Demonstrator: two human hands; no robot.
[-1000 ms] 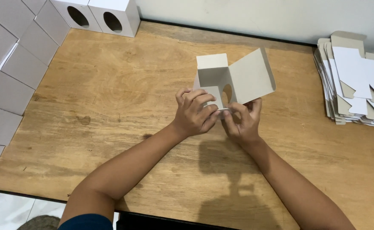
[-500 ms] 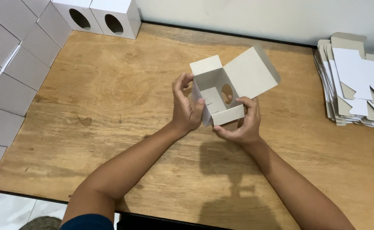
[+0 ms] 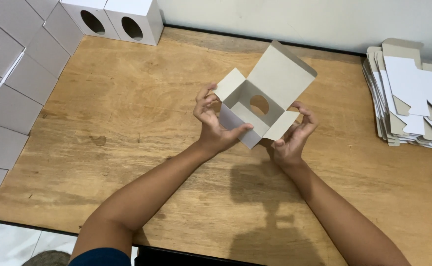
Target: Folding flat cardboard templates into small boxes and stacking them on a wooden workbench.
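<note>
Wooden table (image 3: 127,108), left hand (image 3: 213,123), right hand (image 3: 295,133) gripping open carton (image 3: 260,98)

Your two arms are bare from the hands up. Your left hand (image 3: 215,123) and right hand (image 3: 295,135) have no gloves, rings or watch. A dark blue sleeve (image 3: 100,257) peeks in at 7 o'clock.

Wooden table (image 3: 127,123) bears flat blanks (image 3: 413,98), finished boxes (image 3: 112,19).

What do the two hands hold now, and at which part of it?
Both hold the open cardboard box: the left hand grips its left wall, the right hand its right side by the small flap.
</note>
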